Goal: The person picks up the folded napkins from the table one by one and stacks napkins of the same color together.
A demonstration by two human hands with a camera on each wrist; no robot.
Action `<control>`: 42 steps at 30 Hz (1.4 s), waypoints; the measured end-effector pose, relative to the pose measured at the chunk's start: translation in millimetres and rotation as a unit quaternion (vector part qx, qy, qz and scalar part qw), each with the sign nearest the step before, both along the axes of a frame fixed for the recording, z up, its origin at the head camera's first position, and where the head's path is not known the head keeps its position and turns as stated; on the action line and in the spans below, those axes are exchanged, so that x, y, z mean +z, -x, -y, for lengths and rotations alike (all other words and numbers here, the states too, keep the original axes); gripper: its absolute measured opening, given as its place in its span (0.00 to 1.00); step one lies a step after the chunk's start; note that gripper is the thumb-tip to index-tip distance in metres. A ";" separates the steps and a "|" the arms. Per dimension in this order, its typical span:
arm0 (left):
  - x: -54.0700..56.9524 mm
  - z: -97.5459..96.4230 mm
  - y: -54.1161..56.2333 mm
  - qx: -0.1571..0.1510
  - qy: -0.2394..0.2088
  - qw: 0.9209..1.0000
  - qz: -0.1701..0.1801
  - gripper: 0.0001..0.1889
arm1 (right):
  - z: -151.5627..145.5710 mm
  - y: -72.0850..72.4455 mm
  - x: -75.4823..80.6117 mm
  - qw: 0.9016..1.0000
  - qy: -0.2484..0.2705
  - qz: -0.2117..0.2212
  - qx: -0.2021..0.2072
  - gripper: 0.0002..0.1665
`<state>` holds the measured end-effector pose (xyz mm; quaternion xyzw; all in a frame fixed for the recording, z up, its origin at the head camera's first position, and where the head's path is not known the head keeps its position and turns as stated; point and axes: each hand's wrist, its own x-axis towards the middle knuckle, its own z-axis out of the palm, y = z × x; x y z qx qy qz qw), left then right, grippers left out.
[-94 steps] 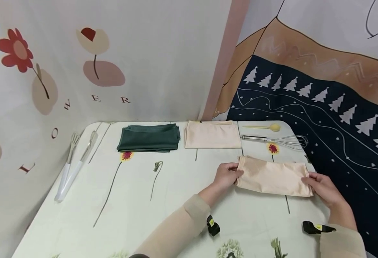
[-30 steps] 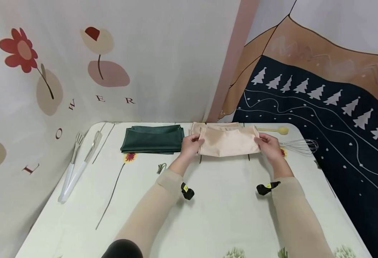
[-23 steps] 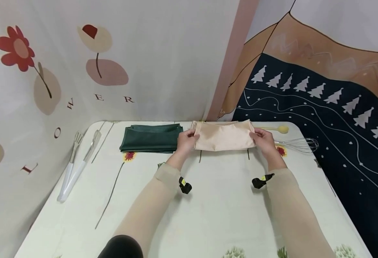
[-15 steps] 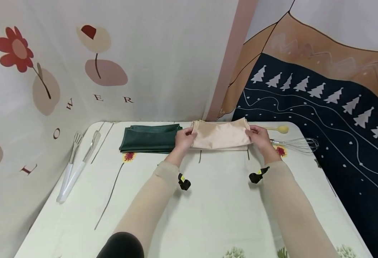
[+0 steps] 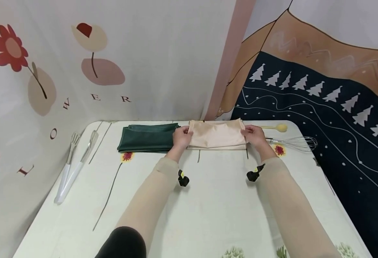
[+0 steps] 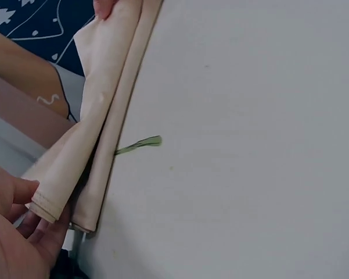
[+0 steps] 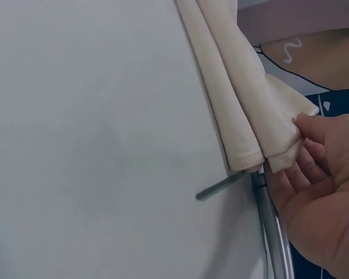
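Observation:
A folded cream cloth (image 5: 217, 133) spans my two hands at the back of the table, over a second folded cream cloth (image 6: 94, 200) that lies on the tabletop. My left hand (image 5: 181, 138) pinches its left end, thumb on top and fingers beneath. At the opposite end my right hand (image 5: 256, 137) pinches it the same way. In the right wrist view the two cloths lie edge to edge, the lower one (image 7: 244, 148) showing as a separate roll in front. Left of them is a folded dark green cloth (image 5: 147, 138), partly covered by my left hand.
A wire whisk (image 5: 296, 143) and a yellow spoon (image 5: 280, 127) lie right of my right hand, their handles partly hidden. On the far left lie a fork (image 5: 69, 157) and another white-handled utensil (image 5: 76, 175). Printed curtains stand directly behind the table (image 5: 221, 215).
Both hands have carried the cream cloth from the right front of the table, back and left, over the other cream cloth. Lately it has shifted slightly further left.

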<state>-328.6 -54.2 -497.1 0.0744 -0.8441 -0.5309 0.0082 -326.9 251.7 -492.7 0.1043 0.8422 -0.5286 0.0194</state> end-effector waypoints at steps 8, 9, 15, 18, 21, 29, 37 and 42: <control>2.1 5.3 -10.5 -0.033 0.040 0.998 -0.034 0.24 | -8.5 -12.1 3.6 0.999 -0.052 0.008 0.003 0.23; 2.4 5.9 -11.9 -0.041 0.053 0.997 -0.037 0.24 | -10.5 -13.3 3.0 0.998 -0.055 0.011 0.006 0.23; 2.0 6.1 -16.8 -0.075 0.104 0.991 -0.033 0.24 | -19.8 -19.5 -0.6 0.999 -0.037 0.036 0.017 0.20; 1.8 5.1 -18.3 -0.075 0.108 0.991 -0.029 0.23 | -21.0 -20.9 -1.7 0.999 -0.024 0.041 0.016 0.21; 1.3 4.4 -19.5 -0.072 0.111 0.991 -0.025 0.23 | -20.8 -22.0 -2.5 0.999 -0.018 0.035 0.012 0.20; 0.0 4.5 -22.6 -0.076 0.115 0.990 -0.019 0.21 | -16.8 -26.8 -2.4 0.994 -0.055 0.086 0.032 0.24; -0.9 4.2 -26.0 -0.087 0.101 0.991 -0.012 0.21 | -10.3 -27.0 -1.8 0.996 -0.082 0.027 0.012 0.22; -0.9 6.8 -27.1 -0.090 0.108 0.990 -0.015 0.21 | -8.1 -29.4 -4.7 0.993 -0.120 0.004 -0.004 0.23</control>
